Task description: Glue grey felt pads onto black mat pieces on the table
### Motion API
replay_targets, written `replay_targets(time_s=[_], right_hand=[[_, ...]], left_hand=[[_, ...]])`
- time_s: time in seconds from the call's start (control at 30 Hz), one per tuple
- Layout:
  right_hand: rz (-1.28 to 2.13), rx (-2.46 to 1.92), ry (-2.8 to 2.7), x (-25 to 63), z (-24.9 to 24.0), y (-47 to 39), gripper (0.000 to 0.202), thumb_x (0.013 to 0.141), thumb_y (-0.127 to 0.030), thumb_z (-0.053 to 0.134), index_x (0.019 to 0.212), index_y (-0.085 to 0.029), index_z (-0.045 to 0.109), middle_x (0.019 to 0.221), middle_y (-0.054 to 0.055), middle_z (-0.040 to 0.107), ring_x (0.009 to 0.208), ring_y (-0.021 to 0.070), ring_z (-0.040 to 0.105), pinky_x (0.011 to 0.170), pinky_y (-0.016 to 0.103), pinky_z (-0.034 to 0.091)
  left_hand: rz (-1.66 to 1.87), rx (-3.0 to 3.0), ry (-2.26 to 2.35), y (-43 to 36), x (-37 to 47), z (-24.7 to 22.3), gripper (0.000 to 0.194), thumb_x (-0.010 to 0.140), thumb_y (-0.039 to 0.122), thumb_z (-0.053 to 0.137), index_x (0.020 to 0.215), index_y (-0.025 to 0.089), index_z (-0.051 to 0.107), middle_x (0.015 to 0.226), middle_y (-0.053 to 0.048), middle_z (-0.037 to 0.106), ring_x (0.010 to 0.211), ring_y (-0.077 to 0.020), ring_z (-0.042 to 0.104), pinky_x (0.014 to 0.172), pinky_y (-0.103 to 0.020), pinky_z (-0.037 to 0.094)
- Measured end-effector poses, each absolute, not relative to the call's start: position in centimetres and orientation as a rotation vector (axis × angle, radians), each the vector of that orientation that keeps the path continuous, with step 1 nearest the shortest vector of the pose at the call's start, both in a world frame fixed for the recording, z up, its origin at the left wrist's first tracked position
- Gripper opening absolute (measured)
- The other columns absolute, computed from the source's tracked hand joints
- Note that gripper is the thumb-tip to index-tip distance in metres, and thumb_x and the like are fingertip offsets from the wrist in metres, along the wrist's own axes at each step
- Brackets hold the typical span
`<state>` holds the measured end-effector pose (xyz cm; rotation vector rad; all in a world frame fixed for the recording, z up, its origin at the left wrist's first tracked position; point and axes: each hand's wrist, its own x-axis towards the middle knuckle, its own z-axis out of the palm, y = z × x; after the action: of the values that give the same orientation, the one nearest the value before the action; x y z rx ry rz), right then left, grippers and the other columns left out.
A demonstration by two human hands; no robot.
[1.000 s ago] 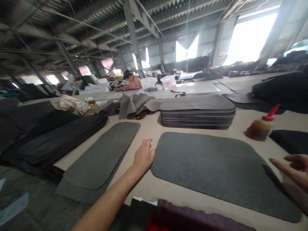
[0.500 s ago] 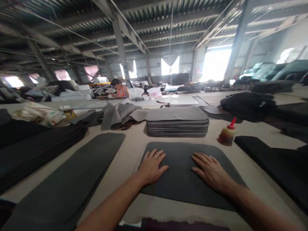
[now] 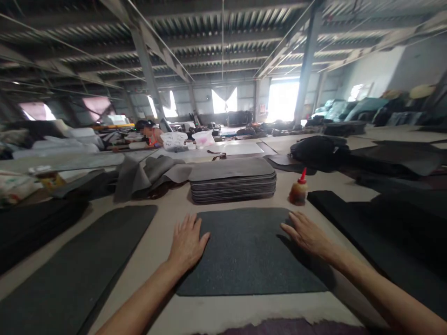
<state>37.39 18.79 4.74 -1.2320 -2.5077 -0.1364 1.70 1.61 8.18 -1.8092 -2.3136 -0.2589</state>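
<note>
A dark grey sheet (image 3: 246,253) with rounded far corners lies flat on the pale table (image 3: 195,316) in front of me. My left hand (image 3: 186,242) is at its left edge, fingers stretched forward and thumb out over the sheet. Over the far right corner is my right hand (image 3: 307,236), its fingers extended and a shadow beneath it; whether it touches the sheet I cannot tell. Neither hand grips anything. Just beyond the sheet stands a neat stack of grey rounded pieces (image 3: 233,186). To the right of that stack, a squeeze bottle (image 3: 298,190) with a red nozzle holds brown liquid.
Long dark sheets (image 3: 80,260) lie to my left, and a black pile of material (image 3: 370,232) to my right. Crumpled grey material (image 3: 146,174) sits left of the stack. A black bundle (image 3: 319,153) lies farther back. A person (image 3: 150,135) is across the hall.
My hands have moved apart, from lying on the sheet out to its left edge and far right corner. The view has turned right, so surroundings appear farther left.
</note>
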Motion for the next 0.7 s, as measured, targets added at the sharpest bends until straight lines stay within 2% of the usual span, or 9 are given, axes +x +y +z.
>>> replay_targets(time_s=[0.07, 0.17, 0.23, 0.33, 0.43, 0.6, 0.7], right_hand=[[-0.075, -1.138, -2.556, 35.4, 6.6, 18.6, 0.069, 0.102, -0.056, 0.031, 0.141, -0.003, 0.052, 0.147, 0.026, 0.047, 0.14, 0.036, 0.04, 0.116, 0.05, 0.033], [0.103, -0.965, -2.663, 30.8, 8.3, 17.7, 0.07, 0.103, -0.055, 0.034, 0.15, -0.004, 0.043, 0.156, 0.022, 0.037, 0.146, 0.0329, 0.031, 0.12, 0.047, 0.027], [0.186, -0.913, -2.7, 27.9, 8.2, 17.2, 0.066, 0.103, -0.054, 0.035, 0.151, -0.01, 0.043, 0.158, 0.017, 0.035, 0.147, 0.0318, 0.029, 0.119, 0.049, 0.027], [0.216, -0.943, -2.687, 25.6, 6.9, 16.9, 0.06, 0.104, -0.054, 0.036, 0.15, -0.016, 0.046, 0.157, 0.012, 0.038, 0.146, 0.0306, 0.03, 0.12, 0.052, 0.023], [0.243, -1.025, -2.638, 25.5, 5.9, 17.3, 0.067, 0.102, -0.058, 0.037, 0.151, -0.013, 0.043, 0.159, 0.014, 0.034, 0.148, 0.0309, 0.026, 0.121, 0.052, 0.016], [0.258, -1.334, -2.511, 28.1, 6.2, 18.4, 0.084, 0.099, -0.068, 0.035, 0.152, -0.004, 0.038, 0.159, 0.025, 0.027, 0.149, 0.0399, 0.019, 0.119, 0.059, 0.014], [0.224, -1.49, -2.47, 30.5, 6.8, 18.5, 0.089, 0.097, -0.073, 0.033, 0.154, -0.004, 0.037, 0.16, 0.025, 0.026, 0.15, 0.0377, 0.018, 0.12, 0.056, 0.015]], left_hand=[[-0.276, -1.929, -2.192, 3.2, 3.1, 9.0, 0.05, 0.1, 0.041, 0.04, 0.139, 0.013, 0.054, 0.154, -0.015, 0.046, 0.149, -0.0341, 0.029, 0.123, -0.06, 0.016], [-0.269, -2.104, -2.087, 6.2, 5.4, 9.2, 0.051, 0.099, 0.049, 0.041, 0.141, 0.021, 0.053, 0.153, -0.007, 0.05, 0.147, -0.0275, 0.035, 0.123, -0.051, 0.024], [-0.255, -2.168, -2.065, 7.6, 6.5, 8.5, 0.056, 0.098, 0.055, 0.04, 0.144, 0.024, 0.05, 0.155, -0.005, 0.047, 0.147, -0.0283, 0.036, 0.12, -0.052, 0.031], [-0.233, -2.187, -2.089, 8.6, 6.9, 7.3, 0.062, 0.097, 0.061, 0.036, 0.147, 0.027, 0.047, 0.158, -0.004, 0.042, 0.147, -0.0325, 0.034, 0.118, -0.058, 0.032], [-0.221, -2.183, -2.115, 9.0, 6.7, 6.6, 0.063, 0.097, 0.062, 0.036, 0.149, 0.027, 0.044, 0.16, -0.002, 0.039, 0.149, -0.0329, 0.031, 0.12, -0.059, 0.028], [-0.269, -2.219, -2.122, 9.3, 5.8, 6.4, 0.067, 0.095, 0.062, 0.039, 0.15, 0.025, 0.044, 0.16, -0.004, 0.038, 0.149, -0.033, 0.03, 0.12, -0.058, 0.026], [-0.3, -2.204, -2.118, 9.3, 4.1, 5.6, 0.066, 0.092, 0.06, 0.043, 0.148, 0.024, 0.047, 0.158, -0.005, 0.042, 0.148, -0.0313, 0.034, 0.119, -0.054, 0.03]])
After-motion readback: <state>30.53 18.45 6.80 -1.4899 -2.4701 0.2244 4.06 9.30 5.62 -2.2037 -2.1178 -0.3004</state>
